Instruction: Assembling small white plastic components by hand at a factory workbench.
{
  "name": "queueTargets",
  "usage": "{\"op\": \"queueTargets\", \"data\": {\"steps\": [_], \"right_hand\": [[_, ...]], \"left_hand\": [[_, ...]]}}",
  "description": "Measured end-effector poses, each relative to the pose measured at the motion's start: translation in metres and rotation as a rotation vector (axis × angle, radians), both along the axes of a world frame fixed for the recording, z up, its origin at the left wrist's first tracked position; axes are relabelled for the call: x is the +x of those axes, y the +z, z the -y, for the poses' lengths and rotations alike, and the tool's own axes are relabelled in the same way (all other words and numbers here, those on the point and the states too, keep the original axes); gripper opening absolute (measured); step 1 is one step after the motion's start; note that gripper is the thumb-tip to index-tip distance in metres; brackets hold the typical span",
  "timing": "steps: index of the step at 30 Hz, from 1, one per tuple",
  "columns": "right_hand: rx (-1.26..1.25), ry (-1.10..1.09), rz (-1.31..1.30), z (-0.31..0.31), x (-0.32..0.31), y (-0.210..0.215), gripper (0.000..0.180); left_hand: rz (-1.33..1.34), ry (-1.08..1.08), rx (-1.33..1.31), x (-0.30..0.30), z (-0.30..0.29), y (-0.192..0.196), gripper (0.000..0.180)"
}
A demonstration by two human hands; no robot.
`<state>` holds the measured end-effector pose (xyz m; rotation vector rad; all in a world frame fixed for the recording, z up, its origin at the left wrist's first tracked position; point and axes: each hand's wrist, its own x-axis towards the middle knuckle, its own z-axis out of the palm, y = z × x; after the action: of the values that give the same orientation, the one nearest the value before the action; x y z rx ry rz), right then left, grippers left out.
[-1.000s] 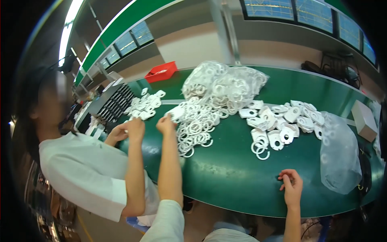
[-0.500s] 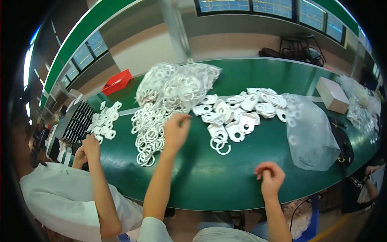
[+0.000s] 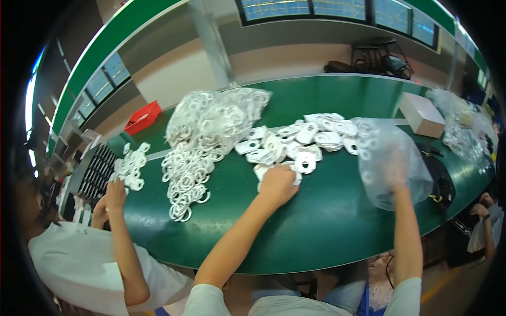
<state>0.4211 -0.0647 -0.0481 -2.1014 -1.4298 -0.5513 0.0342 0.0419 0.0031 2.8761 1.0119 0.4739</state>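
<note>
Two hands: both over green table (image 3: 316, 231)
Left hand (image 3: 276, 185): fingers curled on flat white parts (image 3: 305, 139)
Right hand (image 3: 394, 169): inside clear plastic bag (image 3: 390, 158), grip unclear

My left hand (image 3: 276, 185) reached forward, fingers curled down; my right hand (image 3: 394, 169) stretched out further right, arm nearly straight.

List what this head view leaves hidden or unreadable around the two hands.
- Right hand: inside the clear plastic bag, blurred by the film; grip unclear.
- Left hand: fingers curl over flat white parts, hiding what they pinch.
- Far bags: bent, too small at the rim.
</note>
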Motion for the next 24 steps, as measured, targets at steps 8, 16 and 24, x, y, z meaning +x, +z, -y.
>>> {"op": "queueTargets", "data": {"steps": [8, 16, 24], "right_hand": [[-0.191, -0.019, 0.002, -0.016, -0.008, 0.003, 0.04], [0.128, -0.102, -0.231, 0.006, -0.005, 0.027, 0.023], [0.533, -0.027, -1.243, 0.119, -0.078, 0.043, 0.017]], "left_hand": [[0.574, 0.06, 0.225, -0.017, 0.023, 0.023, 0.011], [0.968, 0.096, -0.51, -0.023, 0.057, 0.016, 0.009], [0.964, 0.025, -1.177, -0.016, 0.066, -0.015, 0.016]]}}
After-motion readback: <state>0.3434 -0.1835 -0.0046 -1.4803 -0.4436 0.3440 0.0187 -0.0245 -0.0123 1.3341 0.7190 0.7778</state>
